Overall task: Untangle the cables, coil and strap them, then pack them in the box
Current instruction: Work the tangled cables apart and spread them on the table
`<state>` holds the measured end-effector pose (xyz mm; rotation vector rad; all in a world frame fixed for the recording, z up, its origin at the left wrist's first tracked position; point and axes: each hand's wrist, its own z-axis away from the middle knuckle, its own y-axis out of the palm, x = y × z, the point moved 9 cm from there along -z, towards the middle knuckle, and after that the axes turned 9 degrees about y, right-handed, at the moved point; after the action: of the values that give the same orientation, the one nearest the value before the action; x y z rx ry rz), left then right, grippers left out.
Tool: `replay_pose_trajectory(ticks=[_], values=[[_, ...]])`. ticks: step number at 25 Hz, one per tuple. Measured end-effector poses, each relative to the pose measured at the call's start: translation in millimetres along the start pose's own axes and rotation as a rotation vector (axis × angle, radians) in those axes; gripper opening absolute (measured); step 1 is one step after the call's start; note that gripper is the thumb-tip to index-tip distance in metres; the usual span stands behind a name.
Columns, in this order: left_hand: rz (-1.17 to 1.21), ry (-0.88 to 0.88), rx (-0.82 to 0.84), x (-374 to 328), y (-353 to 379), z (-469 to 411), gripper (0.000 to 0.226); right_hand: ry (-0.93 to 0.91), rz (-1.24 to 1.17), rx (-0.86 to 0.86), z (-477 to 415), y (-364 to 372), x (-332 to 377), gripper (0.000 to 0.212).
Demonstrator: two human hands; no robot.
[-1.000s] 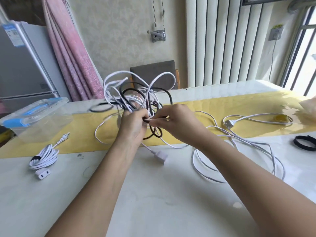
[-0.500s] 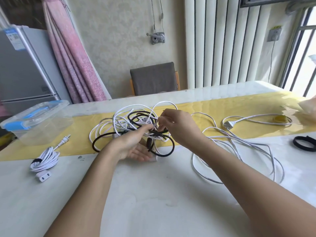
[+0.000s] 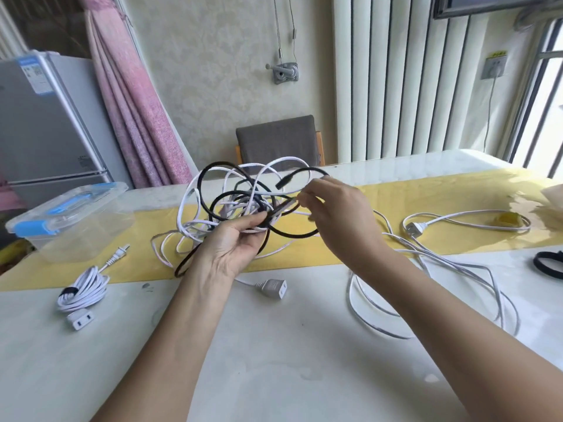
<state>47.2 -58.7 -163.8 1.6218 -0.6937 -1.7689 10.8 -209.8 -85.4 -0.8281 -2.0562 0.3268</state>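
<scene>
Gripping the knot of black and white cables (image 3: 243, 193) at centre frame, the left hand (image 3: 231, 245) curls round several strands while the right hand (image 3: 335, 214) pinches one strand beside it. Untangling seems under way, not finished. One strapped white coil (image 3: 82, 289) lies at lower left on the worktop (image 3: 274, 360); the lidded clear box (image 3: 70, 220) above it shows no cable inside; a loose white cable (image 3: 426, 269) sprawls right, a black strap (image 3: 548, 264) at the edge. The fridge sticker (image 3: 32, 73) is too blurred to read.

Pale table (image 3: 274, 376) with yellow runner (image 3: 441, 205), lidded clear box (image 3: 76, 226), strapped white coil (image 3: 83, 290), loose white cable (image 3: 413, 229), black strap (image 3: 536, 264).
</scene>
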Motion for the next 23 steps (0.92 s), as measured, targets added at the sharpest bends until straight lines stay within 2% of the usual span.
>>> replay_pose_trajectory(ticks=[3, 6, 8, 10, 12, 14, 15, 16, 18, 20, 23], values=[[0.019, 0.056, 0.000, -1.4, -0.2, 1.3, 0.005, -0.045, -0.033, -0.116, -2.3, -12.5, 0.3, 0.024], [0.030, 0.020, 0.035, 3.7, 2.4, 1.4, 0.025, -0.056, -0.022, -0.180, -4.7, -18.4, 0.5, 0.023], [-0.015, -0.021, -0.013, 8.8, -2.0, 0.8, 0.016, -0.058, -0.008, -0.196, -5.8, -19.3, 0.4, 0.022], [-0.099, -0.055, -0.050, 9.8, -8.3, 1.8, 0.017, -0.018, 0.005, -0.194, -8.0, -21.2, -6.2, 0.021], [-0.126, -0.132, 0.076, 9.3, -3.9, 4.7, 0.004, 0.080, -0.017, -0.180, -13.8, -27.5, -22.0, 0.019], [-0.173, -0.176, 0.274, 5.0, 5.7, 13.7, 0.044, 0.184, -0.063, -0.179, -18.8, -37.0, -38.2, 0.018], [-0.223, -0.139, 0.304, -0.8, 4.4, 12.2, 0.055, 0.229, -0.083, -0.183, -20.5, -41.4, -44.6, 0.018], [-0.316, -0.086, 0.260, -6.0, -0.9, 8.7, 0.058, 0.264, -0.103, -0.186, -21.8, -45.0, -48.7, 0.018], [-0.547, 0.143, 0.079, -29.2, -17.2, -2.4, 0.056, 0.304, -0.179, -0.148, -23.6, -45.2, -50.8, 0.019], [-0.735, 0.381, -0.006, -55.9, -23.8, -8.2, 0.040, 0.332, -0.262, -0.100, -21.7, -42.4, -48.2, 0.020], [-0.884, 0.527, -0.111, -88.9, -38.0, -11.7, 0.026, 0.347, -0.256, -0.115, -18.9, -42.8, -48.0, 0.019]])
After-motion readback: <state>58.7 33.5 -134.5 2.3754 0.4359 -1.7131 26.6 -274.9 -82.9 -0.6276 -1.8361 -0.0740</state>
